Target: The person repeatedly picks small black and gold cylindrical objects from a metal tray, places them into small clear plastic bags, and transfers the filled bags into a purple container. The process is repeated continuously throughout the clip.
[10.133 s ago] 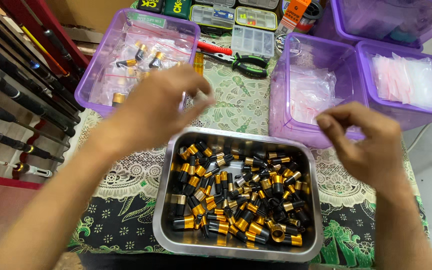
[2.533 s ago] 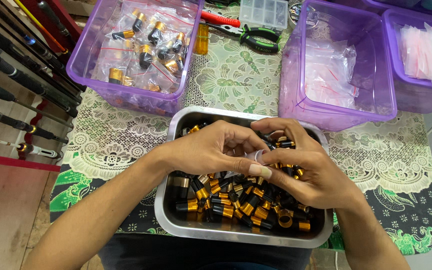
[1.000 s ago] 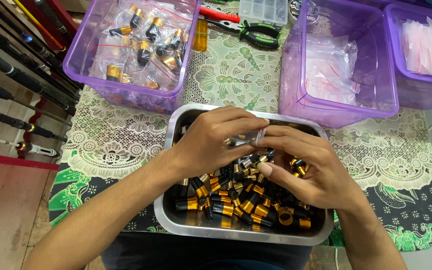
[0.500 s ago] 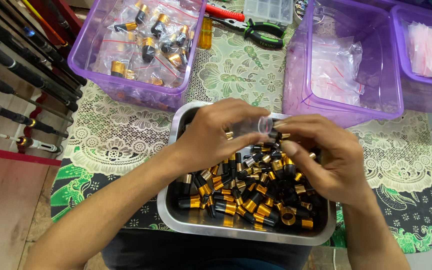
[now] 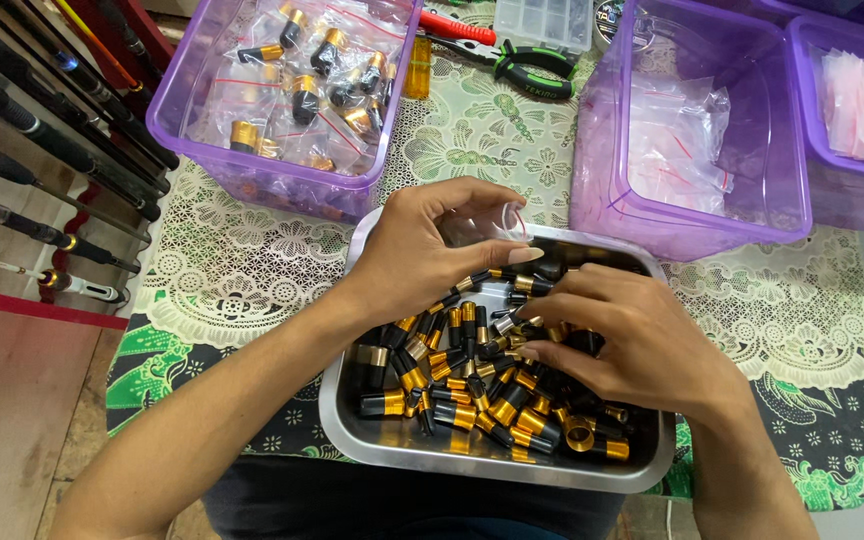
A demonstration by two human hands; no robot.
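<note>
A steel tray [image 5: 352, 425] in front of me holds several black and gold cylindrical parts [image 5: 482, 395]. My left hand [image 5: 427, 255] hovers over the tray's far end and pinches a small clear plastic bag [image 5: 497, 222] by its top. My right hand [image 5: 632, 340] lies low on the pile, fingers curled among the parts; whether it grips one is hidden by the fingers.
A purple bin [image 5: 177, 120] at the back left holds bagged black and gold parts. Another purple bin [image 5: 602, 190] at the back right holds empty clear bags, with a third [image 5: 822, 180] beside it. Green-handled pliers [image 5: 527, 70] lie beyond. Dark rods [image 5: 42, 140] rest at the left.
My right hand has dropped from the bag down onto the pile of parts. My left hand keeps hold of the clear bag above the tray.
</note>
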